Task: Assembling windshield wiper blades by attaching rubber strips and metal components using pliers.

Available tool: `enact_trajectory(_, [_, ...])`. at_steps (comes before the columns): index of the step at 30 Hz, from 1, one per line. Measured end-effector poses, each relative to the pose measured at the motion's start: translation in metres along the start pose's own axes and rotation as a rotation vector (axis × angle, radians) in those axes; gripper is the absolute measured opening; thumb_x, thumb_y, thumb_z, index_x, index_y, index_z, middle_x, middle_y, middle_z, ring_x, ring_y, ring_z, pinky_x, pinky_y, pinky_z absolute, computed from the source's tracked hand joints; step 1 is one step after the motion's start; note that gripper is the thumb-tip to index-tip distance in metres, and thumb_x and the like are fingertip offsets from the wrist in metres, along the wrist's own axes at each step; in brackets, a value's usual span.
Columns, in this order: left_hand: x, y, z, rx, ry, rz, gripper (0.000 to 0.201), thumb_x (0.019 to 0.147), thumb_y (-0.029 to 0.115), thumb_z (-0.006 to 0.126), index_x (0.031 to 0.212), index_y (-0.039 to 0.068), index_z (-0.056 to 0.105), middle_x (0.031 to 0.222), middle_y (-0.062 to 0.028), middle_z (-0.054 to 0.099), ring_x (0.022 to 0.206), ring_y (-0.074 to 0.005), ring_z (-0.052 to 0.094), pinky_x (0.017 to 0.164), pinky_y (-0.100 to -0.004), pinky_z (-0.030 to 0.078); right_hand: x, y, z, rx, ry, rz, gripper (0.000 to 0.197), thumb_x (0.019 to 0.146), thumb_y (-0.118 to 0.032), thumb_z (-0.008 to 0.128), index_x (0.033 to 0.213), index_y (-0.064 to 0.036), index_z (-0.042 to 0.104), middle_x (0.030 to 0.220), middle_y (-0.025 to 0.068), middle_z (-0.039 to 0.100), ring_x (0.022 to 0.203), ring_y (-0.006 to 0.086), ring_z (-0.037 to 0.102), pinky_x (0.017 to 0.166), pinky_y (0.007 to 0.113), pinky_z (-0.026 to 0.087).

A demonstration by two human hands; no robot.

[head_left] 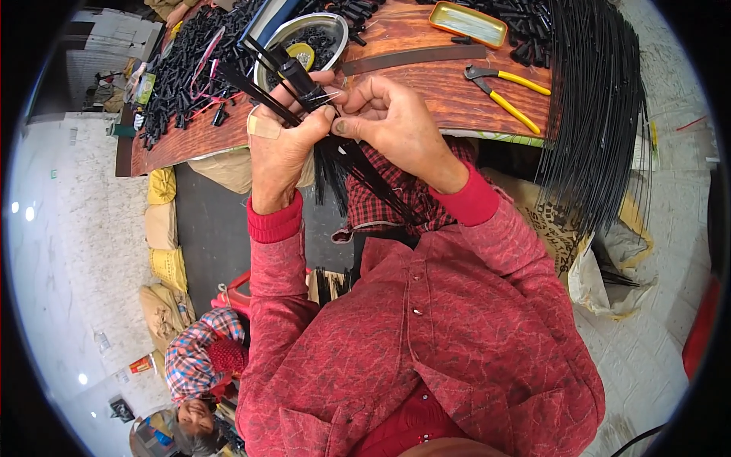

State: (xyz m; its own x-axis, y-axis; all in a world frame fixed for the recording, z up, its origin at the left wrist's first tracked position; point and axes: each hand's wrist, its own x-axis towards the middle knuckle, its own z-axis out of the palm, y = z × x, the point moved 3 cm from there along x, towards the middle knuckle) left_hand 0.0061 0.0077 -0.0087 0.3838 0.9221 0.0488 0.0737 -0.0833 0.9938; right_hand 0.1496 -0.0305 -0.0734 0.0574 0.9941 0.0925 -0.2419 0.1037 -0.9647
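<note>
My left hand (276,152), with a tan plaster near its thumb, is closed round a bundle of thin black rods (263,93) joined at a black cylindrical plastic piece (298,78). Some rods splay up to the left; more black rods (373,175) hang below the fingers toward my lap. Beside that piece my right hand (400,126) is closed in a pinch, thumb against forefinger. A thin shiny wire (333,97) shows between the two hands and seems to run into the right fingertips. Where it meets the rods is hidden by my fingers.
On the wooden table (426,84) lie yellow-handled pliers (506,103), a dark flat strip (415,58), a yellow-rimmed tray (468,24), a metal bowl (343,38) of small black parts and a heap of black pieces (183,84). Long black rods (594,114) hang off the right edge. A person (202,358) sits at lower left.
</note>
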Motion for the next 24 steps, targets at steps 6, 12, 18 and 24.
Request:
enact_trajectory(6, [0.002, -0.003, 0.004, 0.005, -0.015, 0.011, 0.033, 0.083, -0.002, 0.067, 0.116, -0.003, 0.066, 0.102, -0.0108, 0.073, 0.091, -0.0151, 0.068, 0.084, -0.0273, 0.054, -0.001, 0.001, -0.005, 0.077, -0.056, 0.020, 0.014, 0.086, 0.003, 0.072, 0.096, 0.0012, 0.062, 0.095, 0.0051, 0.068, 0.089, 0.0107, 0.067, 0.078, 0.024, 0.055])
enact_trajectory(12, [0.010, -0.004, 0.003, -0.021, -0.002, -0.031, 0.036, 0.083, 0.001, 0.075, 0.118, -0.002, 0.067, 0.102, -0.0096, 0.073, 0.090, -0.0142, 0.069, 0.084, -0.0266, 0.054, -0.002, -0.001, -0.007, -0.021, 0.042, -0.079, 0.011, 0.088, 0.002, 0.071, 0.096, 0.0005, 0.063, 0.095, 0.0036, 0.068, 0.085, 0.0070, 0.065, 0.075, 0.022, 0.053])
enact_trajectory(18, [0.012, -0.010, -0.007, -0.093, -0.036, -0.013, 0.042, 0.080, 0.004, 0.080, 0.120, -0.002, 0.066, 0.104, -0.0066, 0.071, 0.091, -0.0131, 0.067, 0.083, -0.0265, 0.054, 0.000, -0.002, -0.008, -0.017, 0.018, -0.063, 0.011, 0.089, -0.003, 0.073, 0.095, -0.0006, 0.064, 0.089, 0.0007, 0.067, 0.078, 0.0040, 0.061, 0.067, 0.019, 0.050])
enact_trajectory(24, [0.011, -0.010, -0.013, -0.123, -0.016, 0.004, 0.037, 0.080, 0.005, 0.081, 0.113, 0.000, 0.067, 0.102, -0.0048, 0.070, 0.089, -0.0124, 0.065, 0.080, -0.0259, 0.053, 0.007, 0.003, -0.009, -0.006, -0.062, -0.040, 0.013, 0.088, -0.006, 0.075, 0.094, -0.0012, 0.064, 0.087, -0.0002, 0.066, 0.076, 0.0041, 0.061, 0.066, 0.020, 0.049])
